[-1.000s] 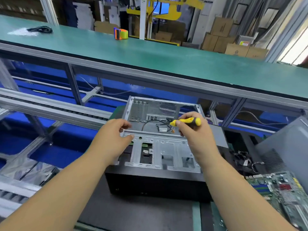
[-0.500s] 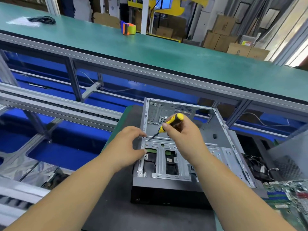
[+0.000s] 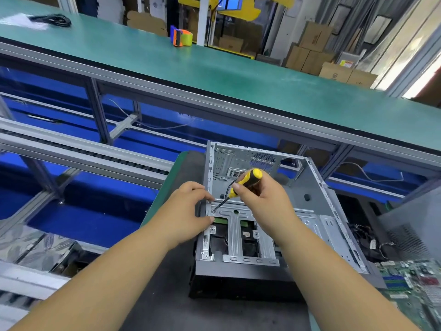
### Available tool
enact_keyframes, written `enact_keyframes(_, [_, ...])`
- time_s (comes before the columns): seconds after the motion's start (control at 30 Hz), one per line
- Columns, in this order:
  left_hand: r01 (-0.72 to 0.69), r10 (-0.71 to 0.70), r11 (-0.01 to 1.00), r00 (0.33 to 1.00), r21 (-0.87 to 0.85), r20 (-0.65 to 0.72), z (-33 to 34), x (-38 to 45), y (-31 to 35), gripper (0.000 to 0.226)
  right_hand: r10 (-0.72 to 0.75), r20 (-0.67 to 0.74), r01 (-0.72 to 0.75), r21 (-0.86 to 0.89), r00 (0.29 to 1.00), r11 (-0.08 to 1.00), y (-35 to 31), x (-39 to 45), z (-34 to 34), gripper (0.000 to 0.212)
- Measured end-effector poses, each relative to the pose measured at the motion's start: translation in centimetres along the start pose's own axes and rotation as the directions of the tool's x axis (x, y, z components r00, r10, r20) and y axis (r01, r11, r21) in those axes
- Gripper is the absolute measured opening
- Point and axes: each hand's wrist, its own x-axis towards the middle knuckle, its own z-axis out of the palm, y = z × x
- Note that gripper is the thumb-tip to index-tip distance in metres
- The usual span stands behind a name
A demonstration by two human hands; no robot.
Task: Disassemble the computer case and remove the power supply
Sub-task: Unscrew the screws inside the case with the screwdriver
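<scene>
Screwdriver point(image 3: 245, 183) tip lowered onto screw point(image 3: 213, 211) — left fingers point(image 3: 208, 199) beside.

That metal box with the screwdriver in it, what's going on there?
A person is taking apart an open computer case on a workbench. The right hand grips a yellow screwdriver, its tip set on a screw at the corner of the inner bracket. The left hand steadies the case's edge. A loose circuit board lies to the right.
</scene>
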Motion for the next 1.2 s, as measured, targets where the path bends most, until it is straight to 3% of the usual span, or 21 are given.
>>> enact_keyframes(0.2, [0.003, -0.003, 1.0, 1.0, -0.005, -0.005, 0.2, 0.1, -0.1, 0.038, -0.036, 0.068, 0.038, -0.031, 0.997, 0.999, -0.4, 0.0, -0.1, 0.007])
enact_keyframes(0.4, [0.0, 0.0, 1.0, 1.0, -0.013, -0.004, 0.3, 0.2, -0.2, 0.037, -0.128, 0.207, 0.165, -0.176, 0.97, 0.97, -1.4, 0.4, -0.1, 0.006])
enact_keyframes(0.5, [-0.026, 0.026, 1.0, 1.0, -0.011, -0.008, 0.2, 0.4, -0.1, 0.034, -0.099, 0.256, 0.161, -0.234, 0.962, 0.959, -2.1, 1.0, -0.2, 0.006])
enact_keyframes(0.6, [-0.089, 0.08, 0.986, 0.995, -0.144, -0.067, 0.0, 0.9, 0.6, 0.03, -0.015, 0.301, 0.083, -0.215, 0.953, 0.973, -2.8, 1.9, -0.4, 0.006])
enact_keyframes(0.73, [-0.077, 0.048, 0.915, 0.995, -0.396, -0.082, -0.3, 1.8, 1.9, 0.023, 0.034, 0.391, 0.046, -0.194, 0.92, 0.98, -3.5, 3.4, -1.1, 0.011])
enact_keyframes(0.87, [-0.091, 0.065, 0.894, 0.995, -0.439, -0.074, -0.2, 2.3, 2.2, 0.025, 0.088, 0.462, -0.031, -0.13, 0.883, 0.991, -3.7, 4.2, -1.5, 0.012])
enact_keyframes(0.93, [-0.108, 0.069, 0.899, 0.992, -0.423, -0.107, -0.1, 2.4, 2.0, 0.021, 0.072, 0.391, -0.071, -0.016, 0.917, 0.997, -3.4, 3.8, -0.8, 0.014])
enact_keyframes(1.07, [-0.127, 0.071, 0.884, 0.988, -0.449, -0.14, 0.4, 2.5, 1.8, 0.016, 0.017, 0.045, -0.034, 0.427, 0.999, 0.904, -3.5, 2.8, 1.9, 0.02])
enact_keyframes(1.2, [-0.139, 0.11, 0.951, 0.987, -0.276, -0.116, 0.5, 2.7, 1.1, 0.013, -0.048, -0.061, 0.074, 0.545, 0.997, 0.835, -3.6, 2.6, 3.8, 0.02])
